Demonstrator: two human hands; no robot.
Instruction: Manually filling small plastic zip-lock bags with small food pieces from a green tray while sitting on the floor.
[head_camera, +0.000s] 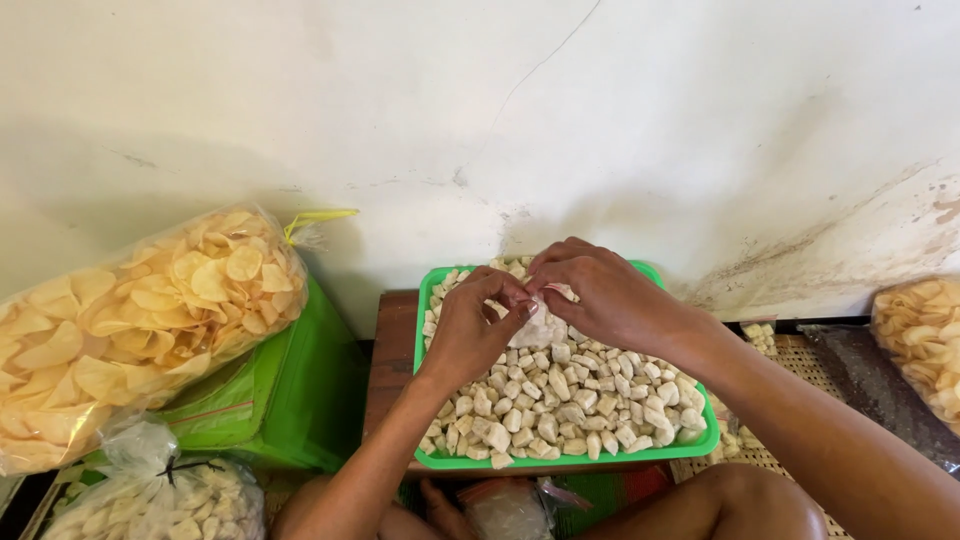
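big clear bag (140, 320) holding yellow crackers | green tray (700, 440) carrying pale chunks (560, 395) | left hand (470, 330) and right hand (600, 295) pinching a small filled plastic packet (540, 325) between fingertips, hovering over the tray

Both hands meet, left hand (468, 335) and right hand (600, 295) fingers pinched together

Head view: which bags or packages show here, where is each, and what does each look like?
Small clear bag: pinched between left hand and right hand, above the green tray, pale pieces inside.
Large clear bag: left, yellow round crackers, yellow tie.
Tied clear bag: bottom left, whitish pieces.
Clear bag of crackers: right edge, cut off.
Small bag: bottom centre, contents unclear.
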